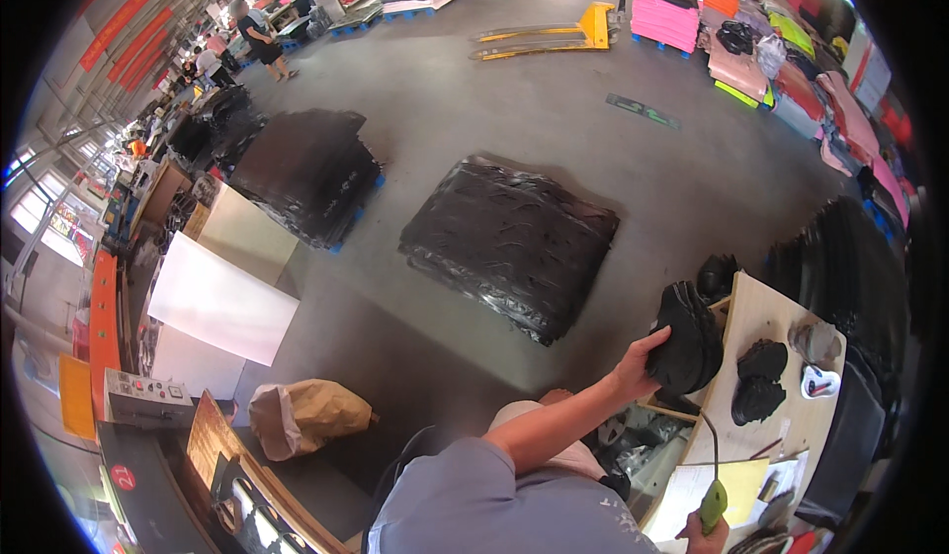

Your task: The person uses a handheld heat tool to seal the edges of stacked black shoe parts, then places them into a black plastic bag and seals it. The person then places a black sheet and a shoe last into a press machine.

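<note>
My left hand [638,361] is closed on the edge of a stack of black sole-shaped pieces [684,339], lifted beside the near-left side of a light wooden table [730,341]. In my right hand [704,534], at the lower edge of the view, is a green-handled tool [713,505]; a thin dark cord or rod runs up from it. Its exact kind is unclear. More black cut pieces [759,381] lie in piles on the table. Papers [712,490] with a yellow sheet are spread close to the tool.
A small white container [819,382] stands at the table's right edge. Ahead on the floor sits a big stack of black sheets [509,238]; another black stack [301,173] is farther left. A brown paper sack [306,416] stands at my left. A yellow pallet jack [554,38] is far ahead.
</note>
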The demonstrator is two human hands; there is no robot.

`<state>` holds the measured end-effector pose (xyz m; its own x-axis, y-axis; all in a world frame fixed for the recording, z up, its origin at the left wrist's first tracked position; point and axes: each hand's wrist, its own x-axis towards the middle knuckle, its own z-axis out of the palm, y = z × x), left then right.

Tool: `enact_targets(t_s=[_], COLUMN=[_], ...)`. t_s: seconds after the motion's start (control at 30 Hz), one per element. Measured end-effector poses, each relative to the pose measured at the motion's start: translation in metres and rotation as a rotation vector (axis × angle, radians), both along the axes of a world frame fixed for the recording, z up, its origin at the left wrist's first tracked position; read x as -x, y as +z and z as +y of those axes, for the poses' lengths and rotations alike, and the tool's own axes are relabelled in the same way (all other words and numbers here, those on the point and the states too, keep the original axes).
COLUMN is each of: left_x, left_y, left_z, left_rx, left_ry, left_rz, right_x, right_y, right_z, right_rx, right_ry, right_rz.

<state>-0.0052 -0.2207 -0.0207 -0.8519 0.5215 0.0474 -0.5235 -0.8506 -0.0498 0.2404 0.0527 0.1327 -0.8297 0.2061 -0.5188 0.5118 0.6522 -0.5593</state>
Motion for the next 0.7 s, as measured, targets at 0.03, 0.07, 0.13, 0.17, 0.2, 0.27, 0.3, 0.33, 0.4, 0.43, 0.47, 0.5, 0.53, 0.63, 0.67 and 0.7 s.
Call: enact_targets(t_s=[0.03, 0.07, 0.13, 0.17, 0.2, 0.27, 0.3, 0.33, 0.4, 0.43, 0.47, 0.5, 0.53, 0.63, 0.67, 0.7], left_x=[0.001, 0.002, 0.003, 0.003, 0.003, 0.003, 0.002, 0.001, 0.000, -0.001, -0.002, -0.003, -0.004, 0.000, 0.001, 0.003], left_y=[0.007, 0.014, 0.026, 0.031, 0.034, 0.038, 0.039, 0.039, 0.037, 0.035, 0.033, 0.032, 0.030, 0.030, 0.032, 0.035], left_z=[0.005, 0.012, 0.022, 0.028, 0.033, 0.040, 0.044, 0.047, 0.051, 0.052, 0.053, 0.054, 0.054, 0.055, 0.056, 0.057], left_rx=[-0.011, -0.028, -0.046, -0.047, -0.063, -0.014, 0.025, 0.015, 0.023, 0.039, 0.039, 0.038, 0.045, 0.041, 0.030, 0.064], left_ry=[0.015, 0.032, 0.057, 0.063, 0.068, 0.052, 0.038, 0.037, 0.016, 0.007, -0.007, -0.022, -0.019, -0.023, -0.014, -0.018], left_rz=[-0.018, -0.032, -0.067, -0.090, -0.091, -0.128, -0.166, -0.147, -0.149, -0.175, -0.180, -0.185, -0.172, -0.149, -0.155, -0.223], right_x=[-0.001, -0.003, -0.005, -0.005, -0.005, -0.006, -0.009, -0.012, -0.019, -0.022, -0.025, -0.027, -0.028, -0.027, -0.024, -0.023], right_y=[0.001, 0.001, -0.001, -0.003, -0.006, -0.013, -0.016, -0.019, -0.022, -0.023, -0.023, -0.022, -0.020, -0.017, -0.016, -0.015], right_z=[-0.004, -0.007, -0.009, -0.007, -0.005, 0.003, 0.006, 0.010, 0.015, 0.017, 0.019, 0.019, 0.020, 0.015, 0.014, 0.010], right_rx=[0.011, 0.021, 0.059, 0.042, 0.027, -0.085, -0.103, -0.120, -0.117, -0.118, -0.119, -0.120, -0.168, -0.105, -0.080, -0.026], right_ry=[-0.017, -0.033, -0.034, -0.020, -0.005, 0.088, 0.068, 0.047, 0.021, 0.000, -0.024, -0.049, -0.033, -0.122, -0.118, -0.193], right_rz=[0.016, 0.032, 0.079, 0.141, 0.204, 0.203, 0.189, 0.175, 0.138, 0.167, 0.196, 0.225, 0.158, 0.099, 0.130, 0.194])
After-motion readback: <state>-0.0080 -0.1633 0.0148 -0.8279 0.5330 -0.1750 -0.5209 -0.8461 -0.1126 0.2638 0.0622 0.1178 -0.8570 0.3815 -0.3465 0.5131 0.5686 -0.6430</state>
